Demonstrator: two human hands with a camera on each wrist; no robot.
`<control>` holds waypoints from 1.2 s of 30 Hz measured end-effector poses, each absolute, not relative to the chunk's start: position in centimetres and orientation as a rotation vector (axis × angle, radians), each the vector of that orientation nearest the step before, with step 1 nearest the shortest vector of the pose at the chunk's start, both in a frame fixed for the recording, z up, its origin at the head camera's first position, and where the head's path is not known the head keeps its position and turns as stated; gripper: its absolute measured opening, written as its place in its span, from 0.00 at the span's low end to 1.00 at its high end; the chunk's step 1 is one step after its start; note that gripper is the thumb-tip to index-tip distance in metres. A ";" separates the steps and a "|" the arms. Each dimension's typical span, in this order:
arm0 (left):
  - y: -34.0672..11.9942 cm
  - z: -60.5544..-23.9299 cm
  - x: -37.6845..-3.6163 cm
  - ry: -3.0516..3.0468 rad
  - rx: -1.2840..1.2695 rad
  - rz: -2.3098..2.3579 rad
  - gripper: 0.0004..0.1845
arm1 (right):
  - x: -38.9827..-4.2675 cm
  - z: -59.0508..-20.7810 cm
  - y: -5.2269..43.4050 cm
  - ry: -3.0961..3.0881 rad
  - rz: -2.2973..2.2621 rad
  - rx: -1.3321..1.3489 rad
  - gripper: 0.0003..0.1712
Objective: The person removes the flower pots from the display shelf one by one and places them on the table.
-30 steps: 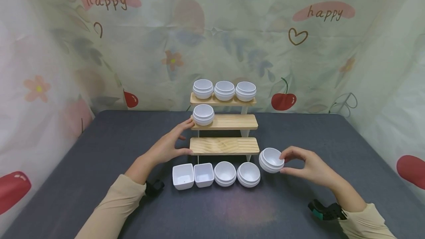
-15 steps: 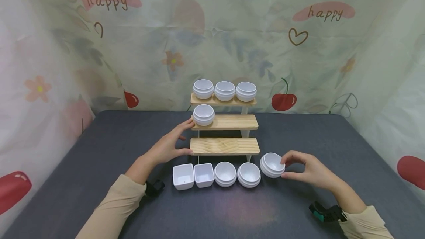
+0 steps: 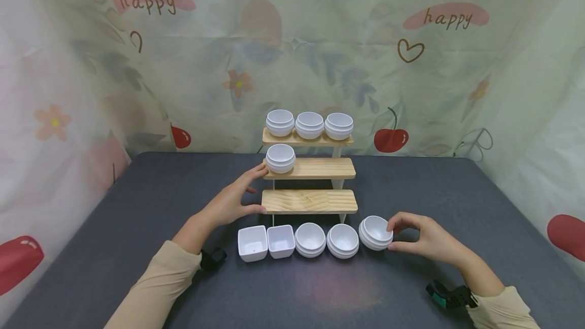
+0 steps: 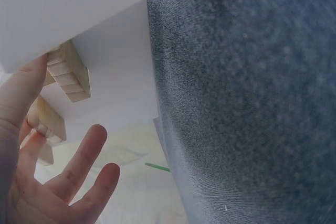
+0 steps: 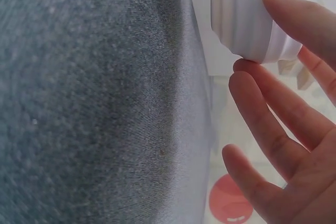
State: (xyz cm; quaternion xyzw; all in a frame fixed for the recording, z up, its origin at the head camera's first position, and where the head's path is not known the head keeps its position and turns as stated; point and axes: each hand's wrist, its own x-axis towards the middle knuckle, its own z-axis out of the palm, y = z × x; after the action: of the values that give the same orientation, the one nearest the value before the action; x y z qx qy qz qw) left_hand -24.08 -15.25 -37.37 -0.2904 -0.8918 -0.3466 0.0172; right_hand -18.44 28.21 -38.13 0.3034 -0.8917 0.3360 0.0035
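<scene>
From here I see the right hand [image 3: 420,233], right of the frame's lower centre, its grip pinching a round white bowl [image 3: 376,235] beside the row of square dishes [image 3: 253,243] and round bowls [image 3: 310,240] on the worktop [image 3: 292,298]. Left of centre, the left hand [image 3: 234,199], grip unclenched, touches the wooden-shelved stand [image 3: 322,168].

Wears creased beige sleeves [image 3: 155,283] and black wrist units [image 3: 213,259]; shows a teal panel [image 3: 439,299] on the right unit [image 3: 453,296].
</scene>
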 end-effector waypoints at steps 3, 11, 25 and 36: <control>-15.2 -37.3 -24.0 -2.775 -0.897 -1.079 0.50 | -18.4 -38.2 28.2 -2.815 1.058 0.951 0.15; -15.2 -37.3 -24.0 -2.777 -0.895 -1.077 0.50 | -18.4 -38.5 28.4 -2.844 1.067 0.967 0.15; -15.2 -37.4 -24.1 -2.771 -0.904 -1.076 0.50 | -18.4 -38.7 28.4 -2.843 1.084 1.029 0.15; -15.3 -37.5 -24.2 -2.770 -0.910 -1.072 0.50 | -18.5 -39.3 28.6 -2.810 1.085 1.075 0.14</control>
State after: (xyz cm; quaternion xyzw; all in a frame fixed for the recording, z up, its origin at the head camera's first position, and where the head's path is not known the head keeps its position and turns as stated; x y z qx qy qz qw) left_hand -24.20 -15.29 -37.48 -0.2931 -0.8915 -0.3450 0.0178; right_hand -18.52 28.59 -39.29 0.3361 -0.8782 0.3390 -0.0284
